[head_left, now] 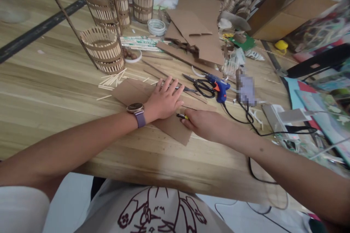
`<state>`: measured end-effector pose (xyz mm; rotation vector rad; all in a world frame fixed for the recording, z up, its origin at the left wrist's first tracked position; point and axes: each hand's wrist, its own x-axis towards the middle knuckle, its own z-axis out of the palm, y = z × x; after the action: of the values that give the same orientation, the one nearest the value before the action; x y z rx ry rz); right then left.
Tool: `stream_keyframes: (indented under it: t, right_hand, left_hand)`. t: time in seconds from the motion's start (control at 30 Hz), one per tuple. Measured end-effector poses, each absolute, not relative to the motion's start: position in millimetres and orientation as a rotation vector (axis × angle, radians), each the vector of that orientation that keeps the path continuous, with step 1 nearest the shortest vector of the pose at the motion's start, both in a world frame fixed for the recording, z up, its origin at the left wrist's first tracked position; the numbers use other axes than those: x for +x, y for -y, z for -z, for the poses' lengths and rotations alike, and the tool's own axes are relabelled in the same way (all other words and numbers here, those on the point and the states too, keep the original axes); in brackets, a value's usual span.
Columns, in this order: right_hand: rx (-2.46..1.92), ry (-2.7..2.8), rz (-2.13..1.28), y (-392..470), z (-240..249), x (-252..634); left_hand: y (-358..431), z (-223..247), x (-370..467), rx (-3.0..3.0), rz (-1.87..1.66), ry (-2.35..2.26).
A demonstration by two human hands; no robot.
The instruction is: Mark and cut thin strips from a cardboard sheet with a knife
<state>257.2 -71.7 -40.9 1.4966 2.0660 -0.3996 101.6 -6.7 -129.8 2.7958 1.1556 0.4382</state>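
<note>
My left hand point(165, 98) lies flat on a piece of brown cardboard point(175, 131), fingers spread; a watch point(136, 108) is on that wrist. Close to its right, my right hand point(201, 122) is closed around a small yellow and black utility knife point(182, 116). The knife's front end points left over the cardboard; whether its blade touches the surface I cannot tell. Thin light wooden sticks point(112, 80) lie by the cardboard's upper left corner. Just beyond my hands are black-handled scissors point(201, 84) and a blue glue gun point(220, 86).
A slatted basket in a frame point(104, 52) stands at the left, with lidded ones point(142, 0) behind. Tape rolls point(156, 27), stacked cardboard point(197, 18) and an open box point(284, 11) occupy the back. A black cord point(237, 118) runs across the right side toward a white device point(281, 120).
</note>
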Motion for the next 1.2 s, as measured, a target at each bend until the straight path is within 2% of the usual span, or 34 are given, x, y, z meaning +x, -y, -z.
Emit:
stream_keyframes:
  t: [0.43, 0.7, 1.2]
  right_hand:
    - [1.301, -1.934, 0.258, 63.5, 27.1, 231.0]
    - [1.272, -2.058, 0.206, 64.3, 38.0, 246.8]
    - [1.303, -2.142, 0.292, 72.6, 47.7, 266.8]
  left_hand:
    - [7.3, 132.9, 99.9, 2.819, -0.488, -1.137]
    - [6.1, 132.0, 98.8, 2.783, -0.483, -1.141]
    - [6.6, 125.6, 99.3, 2.753, -0.394, -1.163]
